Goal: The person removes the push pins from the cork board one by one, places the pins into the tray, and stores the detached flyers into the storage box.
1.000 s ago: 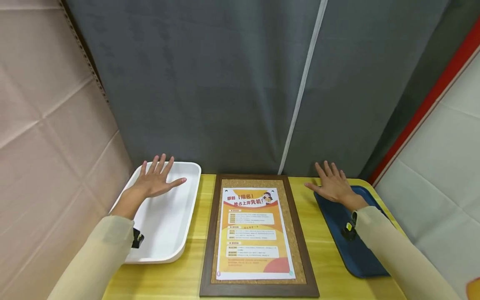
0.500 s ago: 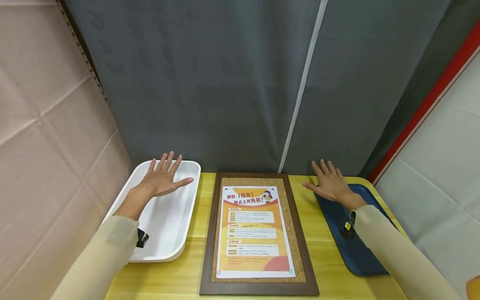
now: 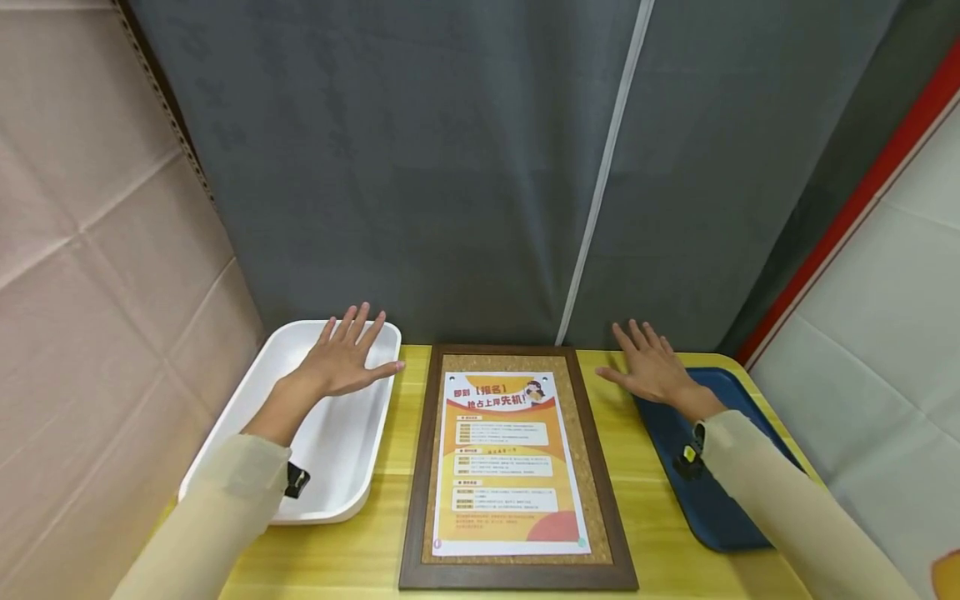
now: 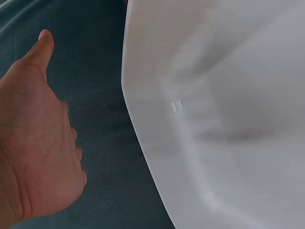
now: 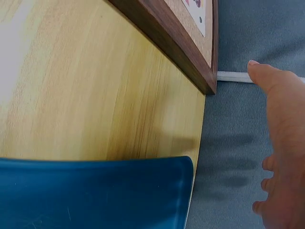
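My left hand (image 3: 341,362) hovers over the white tray (image 3: 322,492), palm down with fingers spread, holding nothing. In the left wrist view its palm and thumb show beside the pale tray wall (image 4: 152,124). On the other side my right hand (image 3: 652,371) is held out flat over the far corner of the dark blue tray (image 3: 720,517), fingers apart and nothing in them. Between the hands lies a brown-framed cork board (image 3: 517,577), with an orange and white printed poster (image 3: 506,467) pinned on it.
The trays and board stand on a yellow wood-grain table (image 3: 660,533). A dark grey curtain (image 3: 420,183) with a white strip (image 3: 600,200) rises behind the table's far edge. Pale padded walls (image 3: 112,333) close in both sides. Something orange (image 3: 947,575) shows at the lower right edge.
My left hand has drifted right across the white tray, its thumb now past the tray's right rim. The right hand has shifted slightly left. Trays and board stay in place.
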